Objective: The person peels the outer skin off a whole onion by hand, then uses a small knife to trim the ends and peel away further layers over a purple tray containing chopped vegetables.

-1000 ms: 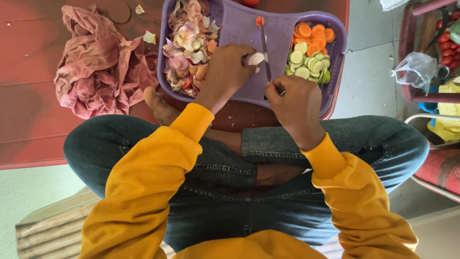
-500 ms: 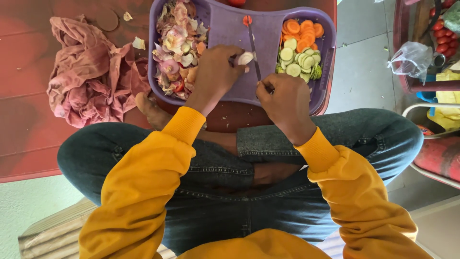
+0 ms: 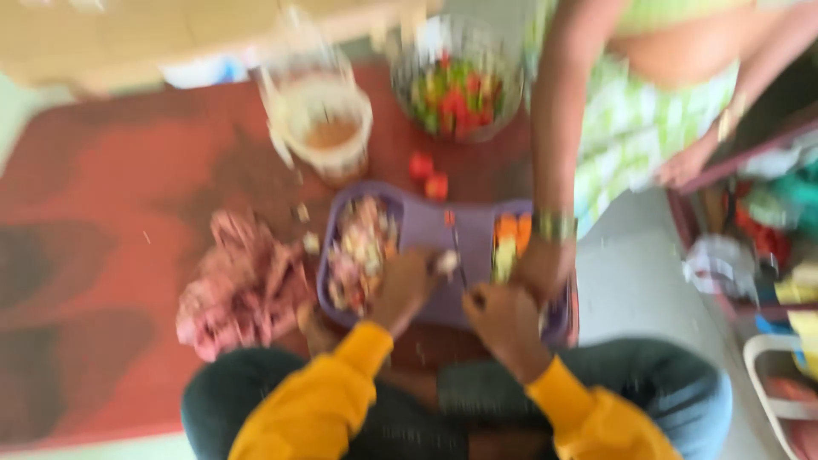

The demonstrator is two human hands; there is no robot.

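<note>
The view is blurred. A purple tray lies on the floor in front of my crossed legs. Its left compartment holds vegetable peels, and its right one holds carrot and cucumber slices. My left hand pinches a small pale vegetable piece over the tray's middle. My right hand grips a knife whose blade points away from me, beside that piece. Another person's hand, with a bracelet on the wrist, reaches down into the right compartment, close to my right hand.
A crumpled pink cloth lies left of the tray on the red mat. Beyond the tray stand a bowl of brownish liquid, a glass bowl of chopped vegetables and two red pieces. Bags and baskets crowd the right side.
The view has tilted up, showing the bowls and another person. That person's arm has reached into the tray's right compartment. My hands stay over the tray with the knife and the piece.
</note>
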